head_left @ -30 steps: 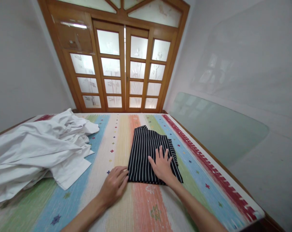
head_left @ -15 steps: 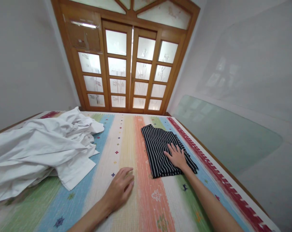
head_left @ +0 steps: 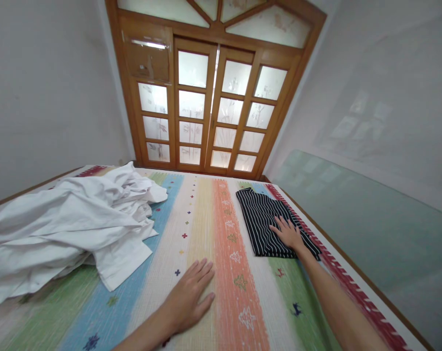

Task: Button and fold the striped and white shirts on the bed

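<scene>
A black garment with thin white stripes (head_left: pixel 262 219), folded into a flat rectangle, lies on the right part of the striped bedspread (head_left: pixel 202 224). My right hand (head_left: pixel 290 235) rests on top of it, palm down with the fingers spread. Lower and nearer the middle, my left hand (head_left: pixel 190 295) lies flat on the yellow stripe of the bedspread, fingers stretched out and thumb apart. Nothing is in it. On the left is a loose, crumpled heap of white cloth (head_left: pixel 82 209), apart from both hands.
Beyond the far edge of the bed stand wooden doors with frosted panes (head_left: pixel 210 122). A pale wall (head_left: pixel 30 87) rises on the left. Along the right side runs a wall with a light green panel (head_left: pixel 345 204) beside the bed's edge.
The striped garment has shifted right across the bedspread under my right hand. My left hand has gone from loosely curled to flat. The camera's view has also turned slightly left.
</scene>
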Motion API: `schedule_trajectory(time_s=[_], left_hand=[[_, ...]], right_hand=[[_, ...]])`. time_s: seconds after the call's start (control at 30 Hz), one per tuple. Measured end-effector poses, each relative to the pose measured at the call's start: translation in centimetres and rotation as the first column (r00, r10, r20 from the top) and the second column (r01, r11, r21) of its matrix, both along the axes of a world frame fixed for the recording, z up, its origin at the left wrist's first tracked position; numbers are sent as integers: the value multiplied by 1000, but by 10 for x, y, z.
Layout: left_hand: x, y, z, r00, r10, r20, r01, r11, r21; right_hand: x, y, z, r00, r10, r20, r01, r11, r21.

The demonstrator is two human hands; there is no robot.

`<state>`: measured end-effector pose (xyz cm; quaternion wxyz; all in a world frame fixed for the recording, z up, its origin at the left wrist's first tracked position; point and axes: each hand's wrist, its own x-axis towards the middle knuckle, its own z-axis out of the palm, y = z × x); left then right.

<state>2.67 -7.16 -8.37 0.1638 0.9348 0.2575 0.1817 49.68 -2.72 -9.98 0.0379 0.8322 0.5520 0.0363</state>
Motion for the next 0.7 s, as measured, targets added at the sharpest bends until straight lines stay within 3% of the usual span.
schedule_trajectory(time_s=[0.3,0.5,0.6,0.7], left_hand=[[0,0,2,996,-10,91,6,999,40],[-6,10,5,984,26,175,-42,995,85],[-31,41,25,984,64,169,-102,968,231],[-71,88,68,940,272,206,-332,870,366]], right_hand=[[-15,-9,8,977,170,124,-167,985,-35],[-44,-1,13,999,30,37,-34,995,99],[-61,0,14,996,74,-51,-66,987,146],[-81,-4,18,983,162,-85,-146,974,172]])
